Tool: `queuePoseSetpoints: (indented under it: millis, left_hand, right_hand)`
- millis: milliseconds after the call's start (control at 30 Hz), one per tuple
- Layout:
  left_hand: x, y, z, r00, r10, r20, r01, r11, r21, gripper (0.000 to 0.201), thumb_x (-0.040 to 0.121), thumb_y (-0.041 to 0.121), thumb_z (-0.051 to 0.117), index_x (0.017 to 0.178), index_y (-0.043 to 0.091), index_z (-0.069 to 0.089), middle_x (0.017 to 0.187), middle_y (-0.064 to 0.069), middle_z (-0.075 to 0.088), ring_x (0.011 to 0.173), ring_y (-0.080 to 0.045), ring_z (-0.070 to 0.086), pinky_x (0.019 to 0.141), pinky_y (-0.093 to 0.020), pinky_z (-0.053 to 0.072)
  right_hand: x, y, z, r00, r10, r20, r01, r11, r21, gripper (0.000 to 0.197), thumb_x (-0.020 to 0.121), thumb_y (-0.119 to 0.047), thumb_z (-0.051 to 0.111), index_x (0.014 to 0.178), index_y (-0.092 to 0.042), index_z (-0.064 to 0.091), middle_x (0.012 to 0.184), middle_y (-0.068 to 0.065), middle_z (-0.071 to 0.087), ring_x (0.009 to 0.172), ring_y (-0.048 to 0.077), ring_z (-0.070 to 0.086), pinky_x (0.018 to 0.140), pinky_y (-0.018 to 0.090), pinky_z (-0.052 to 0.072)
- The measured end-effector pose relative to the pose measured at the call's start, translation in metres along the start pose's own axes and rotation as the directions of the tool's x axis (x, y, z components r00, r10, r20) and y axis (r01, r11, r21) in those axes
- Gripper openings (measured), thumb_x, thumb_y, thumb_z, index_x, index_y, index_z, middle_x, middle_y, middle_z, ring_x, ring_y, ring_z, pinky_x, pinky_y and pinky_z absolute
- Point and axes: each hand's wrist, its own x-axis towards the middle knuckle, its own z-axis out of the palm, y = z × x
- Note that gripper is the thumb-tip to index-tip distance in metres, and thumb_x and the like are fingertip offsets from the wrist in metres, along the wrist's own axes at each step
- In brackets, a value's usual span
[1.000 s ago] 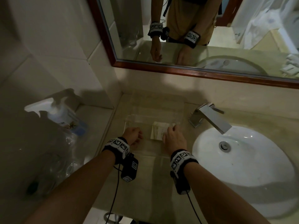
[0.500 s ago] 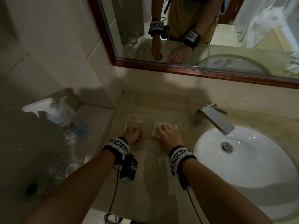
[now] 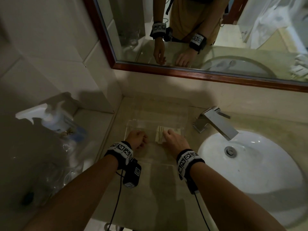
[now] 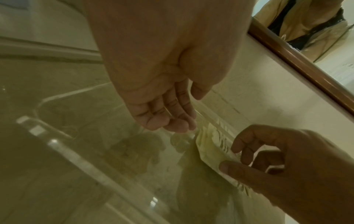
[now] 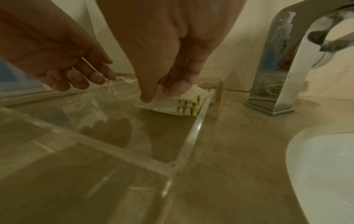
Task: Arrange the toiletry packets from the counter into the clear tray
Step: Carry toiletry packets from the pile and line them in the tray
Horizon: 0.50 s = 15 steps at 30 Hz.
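A clear tray (image 3: 133, 126) stands on the beige counter, left of the sink. A small stack of cream toiletry packets (image 3: 160, 135) with dark stripes lies inside it near its right wall (image 5: 193, 136). My right hand (image 3: 168, 135) is over the stack and pinches the top packet (image 5: 184, 106) between thumb and fingertips (image 5: 178, 89). The left wrist view shows the same pinch on the packet (image 4: 210, 145). My left hand (image 3: 138, 140) hovers over the tray's left part. Its fingers (image 4: 172, 121) are loosely curled and hold nothing.
A chrome faucet (image 3: 215, 120) and a white basin (image 3: 250, 164) lie right of the tray. A white spray bottle (image 3: 50, 119) and crumpled clear plastic (image 3: 58, 155) sit on the lower ledge at left. A wood-framed mirror (image 3: 200, 75) and the wall close off the back.
My right hand has slid a little to the left over the packets and its fingers have closed on the top one. The left hand has stayed in place.
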Motion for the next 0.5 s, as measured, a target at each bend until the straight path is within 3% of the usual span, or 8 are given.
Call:
queuePoseSetpoints:
  millis: [100,200,300,500]
  left_hand:
    - [0.003,0.002,0.002,1.0,-0.001,0.009,0.001,1.0,-0.002,0.026,0.1,0.021,0.039,0.088,0.008,0.058,0.073,-0.004,0.061,0.054,-0.015,0.051,0.05,-0.023,0.038]
    - [0.005,0.005,0.003,1.0,-0.005,0.017,0.004,1.0,0.013,0.027,0.1,0.02,0.038,0.086,0.009,0.058,0.074,-0.004,0.061,0.055,-0.016,0.051,0.051,-0.023,0.037]
    - [0.006,0.008,0.004,1.0,-0.003,0.021,0.002,0.999,0.037,0.027,0.1,0.02,0.037,0.09,0.008,0.059,0.073,-0.003,0.062,0.055,-0.015,0.05,0.05,-0.022,0.037]
    - [0.005,0.016,0.007,1.0,0.017,0.024,-0.018,0.999,0.032,0.027,0.1,0.021,0.038,0.093,0.006,0.059,0.073,-0.003,0.062,0.056,-0.016,0.05,0.052,-0.023,0.038]
  right_hand:
    - [0.002,0.004,-0.002,1.0,0.001,-0.03,0.0,1.0,0.008,0.024,0.094,-0.016,0.055,0.115,-0.007,0.051,0.106,0.01,0.055,0.088,0.03,0.062,0.069,0.036,0.051]
    - [0.003,0.009,-0.003,0.998,0.008,-0.056,-0.007,1.0,0.01,0.022,0.093,-0.014,0.057,0.113,-0.007,0.052,0.105,0.011,0.057,0.089,0.03,0.063,0.074,0.039,0.05]
    - [0.006,0.014,-0.005,0.998,0.036,-0.043,-0.034,0.999,0.038,0.021,0.092,-0.016,0.06,0.109,-0.007,0.051,0.106,0.012,0.057,0.092,0.032,0.062,0.07,0.037,0.048]
    - [0.004,0.019,-0.017,0.998,0.025,0.053,-0.03,0.995,0.094,0.035,0.089,-0.036,0.062,0.111,-0.011,0.05,0.112,0.01,0.055,0.099,0.03,0.058,0.08,0.04,0.051]
